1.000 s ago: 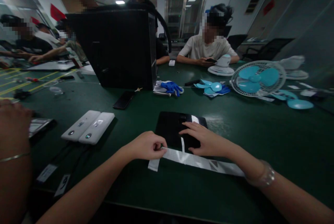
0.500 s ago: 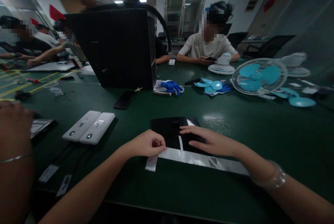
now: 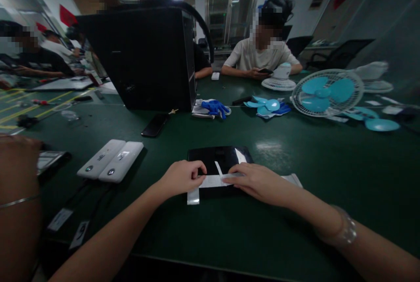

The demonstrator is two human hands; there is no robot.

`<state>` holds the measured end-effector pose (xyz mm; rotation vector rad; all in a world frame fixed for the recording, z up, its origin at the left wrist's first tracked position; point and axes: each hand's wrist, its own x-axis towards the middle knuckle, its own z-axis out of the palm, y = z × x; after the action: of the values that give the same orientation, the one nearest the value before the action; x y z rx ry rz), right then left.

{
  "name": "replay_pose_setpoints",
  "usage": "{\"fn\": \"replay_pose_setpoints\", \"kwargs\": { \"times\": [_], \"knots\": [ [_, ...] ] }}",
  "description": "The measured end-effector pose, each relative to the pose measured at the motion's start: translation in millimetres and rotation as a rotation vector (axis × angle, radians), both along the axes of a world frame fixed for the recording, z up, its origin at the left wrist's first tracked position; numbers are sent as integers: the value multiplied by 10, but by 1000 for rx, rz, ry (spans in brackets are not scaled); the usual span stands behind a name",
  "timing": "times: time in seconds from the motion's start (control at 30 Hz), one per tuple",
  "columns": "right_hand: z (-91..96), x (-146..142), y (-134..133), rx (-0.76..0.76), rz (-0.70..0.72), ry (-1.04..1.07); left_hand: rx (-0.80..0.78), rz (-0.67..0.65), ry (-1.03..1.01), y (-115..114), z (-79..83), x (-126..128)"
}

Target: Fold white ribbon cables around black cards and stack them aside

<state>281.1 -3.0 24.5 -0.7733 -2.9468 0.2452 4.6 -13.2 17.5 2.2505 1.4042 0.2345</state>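
In the head view a glossy black flat panel (image 3: 210, 156) lies on the table before me. A white flat strip with fine printed lines, much like a ribbon cable (image 3: 211, 181), runs across its near part, with a short end folded down at the left and a narrow white tab sticking up. My left hand (image 3: 183, 178) is closed, pinching the strip near its left end. My right hand (image 3: 259, 183) has its thumb and fingertips closed on the strip beside the tab and hides part of it. The strip's far end shows beyond my right wrist.
Two white power banks (image 3: 111, 160) with cables lie to the left, near another person's arm (image 3: 19, 203). A black phone (image 3: 155, 125), a large black computer case (image 3: 141, 58), blue-white gloves (image 3: 213, 109) and fan parts (image 3: 323, 93) stand farther back. A person (image 3: 262, 50) sits opposite.
My right hand has come down and left onto the strip, from hovering above the panel. The strip has shifted up over the panel, and its right part has drawn in under my hand.
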Motion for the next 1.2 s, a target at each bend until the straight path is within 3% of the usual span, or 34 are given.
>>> {"fn": "replay_pose_setpoints", "kwargs": {
  "times": [0.17, 0.4, 0.63, 0.8, 0.97, 1.2],
  "knots": [
    [-22, -49, -38, 93, 0, -5, 45, -15, 74, -8, -14, 29],
    [26, -128, -75, 76, -33, 6, 57, -20, 207, 3, -25, 29],
    [77, -224, -133, 90, -20, 30, 65, -18, 183, 20, -23, 23],
    [55, -190, -113, 100, 62, 99, 12, -2, 114, 37, -26, -5],
    [77, -148, -103, 55, 45, 141, 52, 70, 33, 57, -39, -44],
    [68, -249, -151, 80, 58, 89, 38, 218, 93, 114, -67, -83]
  ]
}}
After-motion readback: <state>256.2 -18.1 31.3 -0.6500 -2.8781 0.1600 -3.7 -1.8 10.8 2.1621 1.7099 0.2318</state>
